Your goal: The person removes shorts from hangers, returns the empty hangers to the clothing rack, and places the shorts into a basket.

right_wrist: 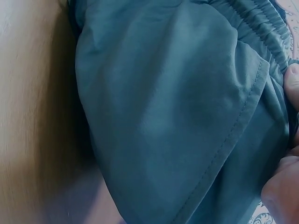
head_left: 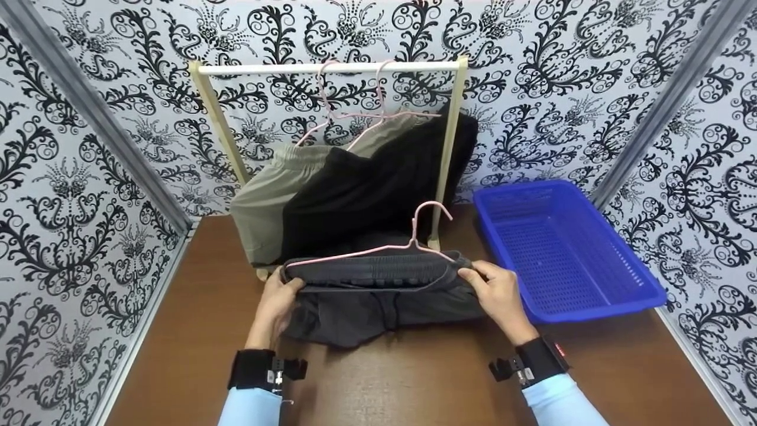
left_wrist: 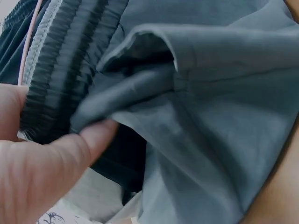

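Dark grey shorts with a gathered elastic waistband and a drawstring are held up over the brown table. A pink wire hanger lies along the waistband opening, its hook pointing up. My left hand grips the waistband's left end; the left wrist view shows its thumb against the cloth beside the hanger wire. At the other end, my right hand pinches the waistband near the hanger's right tip. Only part of that hand shows at the edge of the right wrist view, next to the shorts.
Behind the shorts stands a rack with a white bar and wooden posts. Grey-and-black shorts and other dark clothing hang there on pink hangers. A blue plastic basket sits to the right. Patterned walls enclose the table.
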